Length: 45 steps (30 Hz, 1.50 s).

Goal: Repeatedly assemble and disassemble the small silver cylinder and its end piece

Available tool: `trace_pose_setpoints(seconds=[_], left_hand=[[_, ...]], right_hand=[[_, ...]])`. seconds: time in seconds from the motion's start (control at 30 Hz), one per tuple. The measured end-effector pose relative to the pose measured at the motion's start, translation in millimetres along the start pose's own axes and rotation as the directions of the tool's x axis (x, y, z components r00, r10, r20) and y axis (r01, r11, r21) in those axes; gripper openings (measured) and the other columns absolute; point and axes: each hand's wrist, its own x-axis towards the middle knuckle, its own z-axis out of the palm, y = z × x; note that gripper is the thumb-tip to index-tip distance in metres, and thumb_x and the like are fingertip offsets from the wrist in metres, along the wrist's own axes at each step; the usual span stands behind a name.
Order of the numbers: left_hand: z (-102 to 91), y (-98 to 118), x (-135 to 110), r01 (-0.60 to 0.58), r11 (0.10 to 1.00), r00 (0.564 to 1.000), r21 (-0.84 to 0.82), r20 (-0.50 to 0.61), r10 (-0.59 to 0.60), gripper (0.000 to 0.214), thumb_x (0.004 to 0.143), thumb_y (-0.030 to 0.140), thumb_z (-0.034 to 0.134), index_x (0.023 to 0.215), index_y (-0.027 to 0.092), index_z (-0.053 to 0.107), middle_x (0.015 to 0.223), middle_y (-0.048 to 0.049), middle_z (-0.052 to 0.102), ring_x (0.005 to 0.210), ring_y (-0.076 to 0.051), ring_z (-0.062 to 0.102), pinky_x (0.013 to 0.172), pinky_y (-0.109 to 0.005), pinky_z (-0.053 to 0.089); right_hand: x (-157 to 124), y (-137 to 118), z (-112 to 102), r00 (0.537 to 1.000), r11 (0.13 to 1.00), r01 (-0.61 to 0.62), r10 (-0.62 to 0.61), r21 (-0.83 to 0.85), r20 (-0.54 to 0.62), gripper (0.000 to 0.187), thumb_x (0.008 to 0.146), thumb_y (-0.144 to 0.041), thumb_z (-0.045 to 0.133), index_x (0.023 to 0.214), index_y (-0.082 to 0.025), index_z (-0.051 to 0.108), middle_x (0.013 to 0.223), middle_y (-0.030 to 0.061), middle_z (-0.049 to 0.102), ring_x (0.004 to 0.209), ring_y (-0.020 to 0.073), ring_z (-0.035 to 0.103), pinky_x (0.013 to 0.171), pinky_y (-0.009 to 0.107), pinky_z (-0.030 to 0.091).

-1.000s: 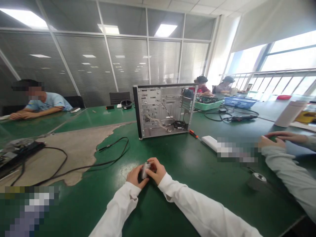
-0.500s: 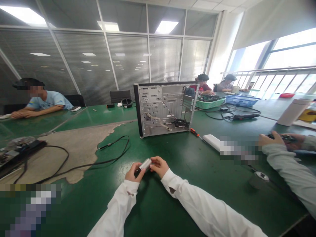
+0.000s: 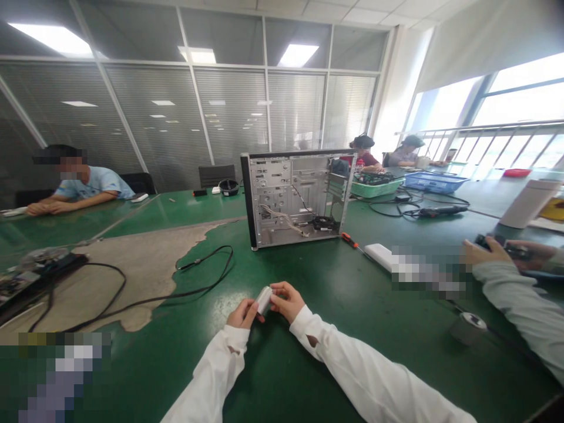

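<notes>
1. Head view: a small pale block (image 3: 264, 300) is held between the person's two hands, over the near part of the green desk (image 3: 273, 379). It sits tilted, and its markings are too small to read.
2. The left hand (image 3: 241, 314) has its fingers pinching the block's lower left side, the thumb lying along it.
3. The right hand (image 3: 288, 301) has its fingers bent and pinching the block's upper right end.
4. White sleeves (image 3: 361, 358) cover both forearms.
5. Beyond the hands, well apart from them, an open computer case (image 3: 304, 194) stands upright on the desk. Pale wires (image 3: 282, 218) and a black fan (image 3: 325, 223) show inside, near its floor.
6. Just beside the case's lower right corner lies a screwdriver (image 3: 350, 240) with an orange and black handle, its shaft pointing toward a white box (image 3: 379, 257).
7. To the left, a black cable (image 3: 211, 286) loops over the desk and across a bare, peeled patch (image 3: 154, 264).
8. At the right, a co-worker's hands (image 3: 489, 252) hold a dark object, its details unclear; a grey cylinder (image 3: 469, 330) stands nearer.
</notes>
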Motion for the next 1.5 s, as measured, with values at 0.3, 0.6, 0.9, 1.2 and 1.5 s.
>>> trace_pose_setpoints(seconds=[0.3, 0.6, 0.9, 1.2, 1.5], left_hand=[[7.6, -7.0, 0.9, -0.132, 0.99, 0.986, -0.051, 0.091, 0.136, 0.035, 0.071, 0.046, 0.036, 0.081, 0.017, 0.052, 0.061, -0.0015, 0.065, 0.06, -0.016, 0.06, 0.062, -0.026, 0.044], [7.9, -7.1, -2.7, -0.271, 0.957, 0.961, 0.105, -0.028, 0.275, 0.038, 0.057, 0.035, 0.057, 0.091, 0.018, 0.051, 0.085, -0.005, 0.058, 0.078, -0.018, 0.054, 0.06, -0.027, 0.044], [6.5, -17.9, 3.1, -0.379, 0.917, 0.922, 0.128, -0.029, 0.385, 0.034, 0.061, 0.031, 0.051, 0.092, 0.016, 0.051, 0.088, -0.0063, 0.056, 0.082, -0.019, 0.052, 0.066, -0.029, 0.044], [11.5, -31.4, 11.1, -0.35, 0.852, 0.933, 0.388, 0.063, 0.354, 0.035, 0.058, 0.027, 0.051, 0.091, 0.016, 0.053, 0.088, -0.0082, 0.057, 0.084, -0.023, 0.05, 0.073, -0.035, 0.04], [11.1, -28.2, 9.0, -0.291, 0.878, 0.953, 0.38, 0.039, 0.299, 0.041, 0.055, 0.025, 0.055, 0.095, 0.017, 0.051, 0.09, -0.0073, 0.057, 0.086, -0.023, 0.051, 0.073, -0.035, 0.04]], right_hand=[[-5.7, -11.4, 5.1, 0.994, 0.988, 0.062, -0.048, -0.142, 0.099, 0.034, 0.062, -0.038, 0.057, 0.087, -0.017, 0.045, 0.062, -0.0027, 0.051, 0.046, 0.0045, 0.043, 0.04, 0.017, 0.035], [-31.5, -27.3, 13.7, 0.889, 0.662, 0.453, -0.384, -0.597, 0.248, 0.026, 0.066, -0.024, 0.053, 0.091, -0.02, 0.048, 0.081, 0.0016, 0.048, 0.069, 0.0101, 0.045, 0.058, 0.021, 0.04], [-35.2, -33.9, 14.7, 0.804, 0.469, 0.582, -0.452, -0.664, 0.386, 0.028, 0.066, -0.024, 0.055, 0.092, -0.019, 0.048, 0.09, 0.0054, 0.045, 0.084, 0.0156, 0.044, 0.071, 0.028, 0.04], [-27.0, -21.3, 10.6, 0.91, 0.546, 0.41, -0.297, -0.73, 0.289, 0.049, 0.057, -0.02, 0.059, 0.103, -0.02, 0.04, 0.092, 0.0043, 0.049, 0.081, 0.0154, 0.047, 0.063, 0.027, 0.042], [-33.3, -29.3, 12.1, 0.884, 0.533, 0.467, -0.312, -0.705, 0.349, 0.055, 0.058, -0.013, 0.053, 0.11, -0.021, 0.038, 0.1, 0.0057, 0.047, 0.088, 0.017, 0.045, 0.066, 0.027, 0.042]])
